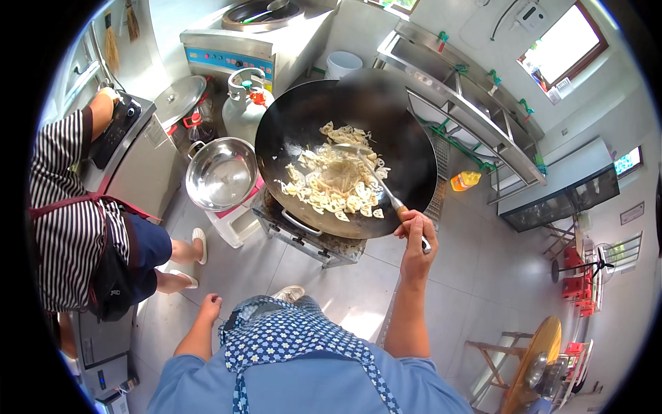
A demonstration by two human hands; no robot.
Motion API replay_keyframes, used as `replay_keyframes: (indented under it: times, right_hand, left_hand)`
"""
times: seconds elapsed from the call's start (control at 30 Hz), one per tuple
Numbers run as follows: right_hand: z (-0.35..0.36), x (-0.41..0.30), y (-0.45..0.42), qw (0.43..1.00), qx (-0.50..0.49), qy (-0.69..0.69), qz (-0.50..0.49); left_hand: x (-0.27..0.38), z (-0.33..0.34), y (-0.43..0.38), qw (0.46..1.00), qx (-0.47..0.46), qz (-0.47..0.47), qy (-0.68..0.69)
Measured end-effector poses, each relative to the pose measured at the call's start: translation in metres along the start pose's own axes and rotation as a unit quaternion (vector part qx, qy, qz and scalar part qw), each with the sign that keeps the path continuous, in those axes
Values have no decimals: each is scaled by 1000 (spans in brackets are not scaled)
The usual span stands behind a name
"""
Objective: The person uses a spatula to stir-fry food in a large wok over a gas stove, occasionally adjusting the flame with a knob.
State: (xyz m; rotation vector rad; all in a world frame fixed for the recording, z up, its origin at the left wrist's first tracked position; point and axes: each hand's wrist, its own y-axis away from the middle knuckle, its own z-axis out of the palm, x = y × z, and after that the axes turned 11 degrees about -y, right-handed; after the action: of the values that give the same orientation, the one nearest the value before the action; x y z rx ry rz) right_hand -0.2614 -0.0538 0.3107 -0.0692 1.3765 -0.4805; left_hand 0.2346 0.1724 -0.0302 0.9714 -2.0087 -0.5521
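Observation:
My right hand (418, 243) grips the wooden handle of a long metal wok ladle (380, 181). The ladle's bowl rests among pale sliced food, which looks like lotus root (336, 181), in a large black wok (289, 114). The wok sits on a metal gas stove (305, 248), and steam or a smudge blurs its upper right part. My left hand (211, 306) hangs low at my left side, away from the wok, its fingers loosely curled, with nothing visible in it. An empty stainless steel basin (222, 176) stands on a white plastic stool (235, 227) left of the wok.
A co-worker in a striped shirt (62, 207) stands at the left, one hand at a black countertop appliance (116, 127). A gas cylinder (248, 108) stands behind the basin, near bottles (199, 127). A steel sink (455, 93) and a yellow jug (465, 181) are at the right.

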Motion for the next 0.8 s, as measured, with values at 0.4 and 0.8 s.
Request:
replay_keyframes:
  times: [0.4, 0.8]
  right_hand:
    - [-1, 5, -8, 998, -5, -48, 36]
    - [9, 21, -9, 998, -55, 30, 13]
  left_hand:
    - [-32, -2, -1, 997, 7, -23, -71]
    - [-19, -1, -9, 1000, 6, 3, -9]
